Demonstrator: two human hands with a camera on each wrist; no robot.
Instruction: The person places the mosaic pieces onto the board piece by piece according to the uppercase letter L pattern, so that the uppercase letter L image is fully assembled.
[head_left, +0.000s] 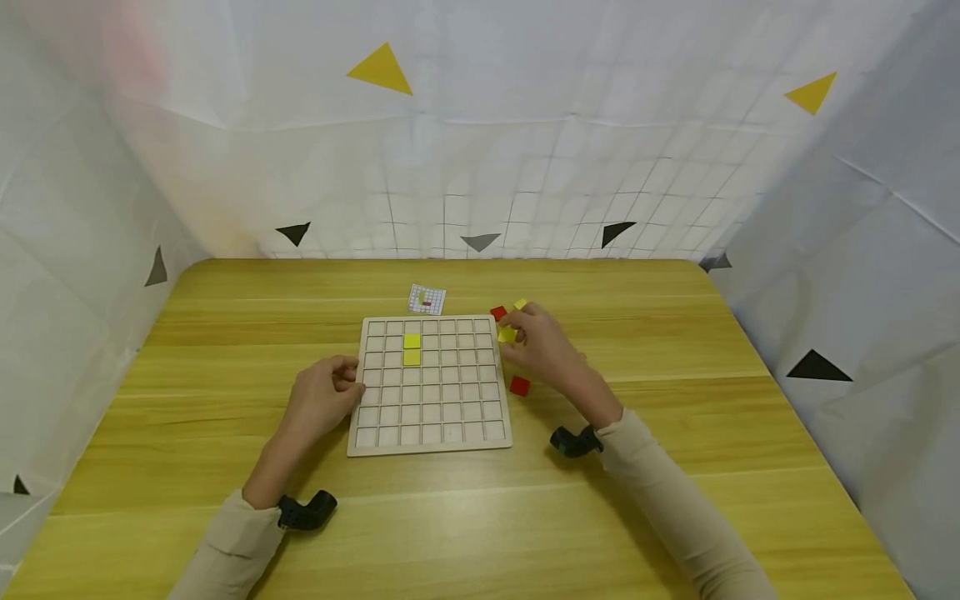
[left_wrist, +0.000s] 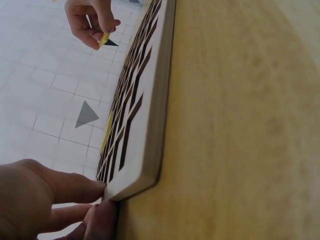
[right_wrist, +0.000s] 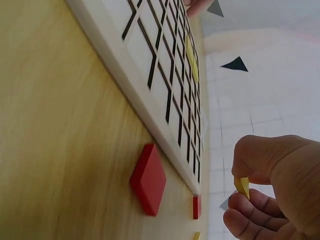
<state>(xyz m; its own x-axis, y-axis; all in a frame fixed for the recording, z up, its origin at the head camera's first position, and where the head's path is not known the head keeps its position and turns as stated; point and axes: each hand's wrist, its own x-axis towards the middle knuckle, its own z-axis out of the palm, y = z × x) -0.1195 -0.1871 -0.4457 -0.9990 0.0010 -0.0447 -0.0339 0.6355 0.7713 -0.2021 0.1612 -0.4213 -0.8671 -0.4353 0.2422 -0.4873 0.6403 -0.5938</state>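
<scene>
Pinching one held yellow tile (head_left: pixel 506 335): right hand (head_left: pixel 543 346), at two o'clock of the grid board (head_left: pixel 432 396). Gripping the board's edge at nine o'clock: left hand (head_left: pixel 322 396). Seated at eleven: two yellow tiles (head_left: pixel 412 357). Loose: near red tile (head_left: pixel 520 386), three; far red tile (head_left: pixel 498 313), loose yellow tile (head_left: pixel 520 304), between one and two. Printed card (head_left: pixel 427 299): twelve.

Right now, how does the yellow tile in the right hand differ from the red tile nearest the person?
The yellow tile is pinched by the right hand; the red tile is untouched. The yellow tile is raised above the table; the red tile lies flat on it. Both are thin, flat pieces.
</scene>
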